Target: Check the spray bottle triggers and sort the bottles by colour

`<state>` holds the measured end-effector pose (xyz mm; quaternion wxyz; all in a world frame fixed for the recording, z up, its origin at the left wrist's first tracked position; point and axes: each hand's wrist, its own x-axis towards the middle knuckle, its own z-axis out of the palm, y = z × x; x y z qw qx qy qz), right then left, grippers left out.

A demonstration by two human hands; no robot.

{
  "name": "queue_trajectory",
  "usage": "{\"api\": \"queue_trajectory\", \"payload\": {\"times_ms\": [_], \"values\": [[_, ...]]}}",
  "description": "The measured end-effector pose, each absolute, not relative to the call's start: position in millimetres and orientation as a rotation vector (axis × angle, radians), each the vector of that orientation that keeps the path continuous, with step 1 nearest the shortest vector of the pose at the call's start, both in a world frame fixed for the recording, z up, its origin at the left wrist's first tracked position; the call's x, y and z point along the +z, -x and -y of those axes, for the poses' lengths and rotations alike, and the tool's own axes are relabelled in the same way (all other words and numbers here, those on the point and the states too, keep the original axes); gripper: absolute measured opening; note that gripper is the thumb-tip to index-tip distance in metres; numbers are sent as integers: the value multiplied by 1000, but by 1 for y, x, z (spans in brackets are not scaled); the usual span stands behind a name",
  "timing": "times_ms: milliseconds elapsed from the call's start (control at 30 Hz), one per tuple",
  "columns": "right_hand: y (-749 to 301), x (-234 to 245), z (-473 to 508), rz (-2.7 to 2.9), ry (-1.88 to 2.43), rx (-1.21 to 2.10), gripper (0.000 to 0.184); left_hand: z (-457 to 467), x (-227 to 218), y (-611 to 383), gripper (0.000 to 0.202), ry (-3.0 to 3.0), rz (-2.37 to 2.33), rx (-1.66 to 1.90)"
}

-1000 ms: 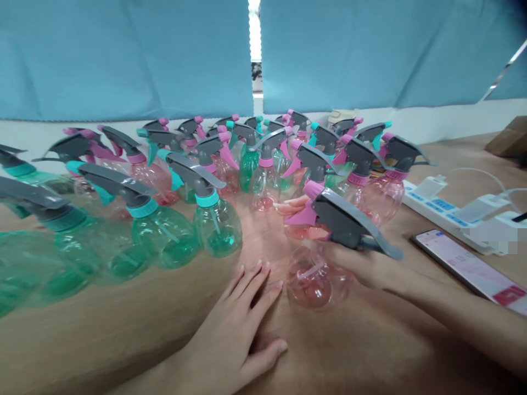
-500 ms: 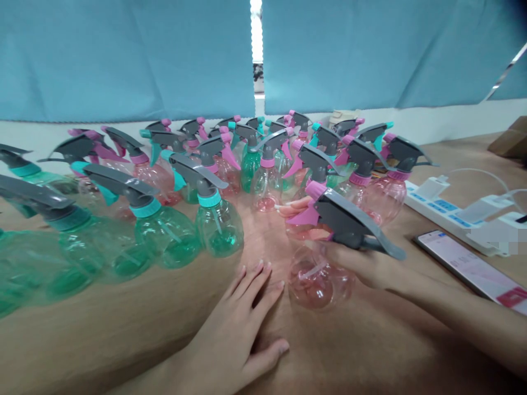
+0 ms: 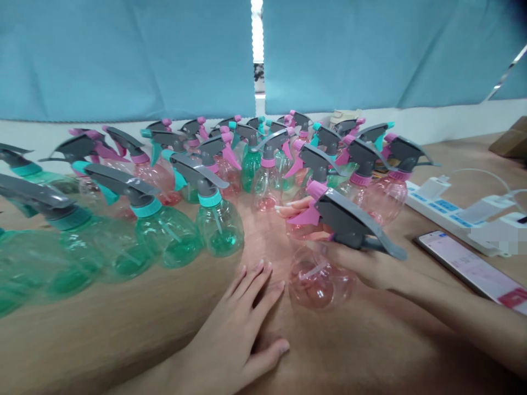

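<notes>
My left hand [image 3: 242, 318] lies flat on the brown tabletop with its fingers stretched out and nothing in it. To its right stands a clear pink spray bottle [image 3: 319, 282] with a grey head and a pink nozzle and trigger. Around the neck of this bottle is my right hand [image 3: 349, 260], its fingertips showing on the far side past the trigger; the head hides part of the grip. A green spray bottle [image 3: 220, 227] with a turquoise collar is beyond my left fingertips. Close behind my right hand is another pink spray bottle [image 3: 319, 159], partly hidden.
Several more green and pink spray bottles crowd the left and back of the table [image 3: 164, 329]. At the right lie a phone [image 3: 465, 269] and a white power strip [image 3: 444, 211] with plugs and cables. A brown box [image 3: 513, 137] sits far right, and blue curtains [image 3: 123, 60] hang behind.
</notes>
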<state>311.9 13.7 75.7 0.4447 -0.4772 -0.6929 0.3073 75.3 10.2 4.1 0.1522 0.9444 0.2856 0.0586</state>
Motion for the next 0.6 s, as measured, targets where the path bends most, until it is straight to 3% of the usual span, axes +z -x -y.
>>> {"api": "queue_trajectory", "payload": {"times_ms": [433, 600], "values": [[-312, 76, -12, 1724, 1254, 729, 29, -10, 6, -77, 64, -2707, -829, 166], [-312, 75, -14, 1698, 1284, 770, 15, -11, 5, -77, 65, -2709, -821, 170]]}}
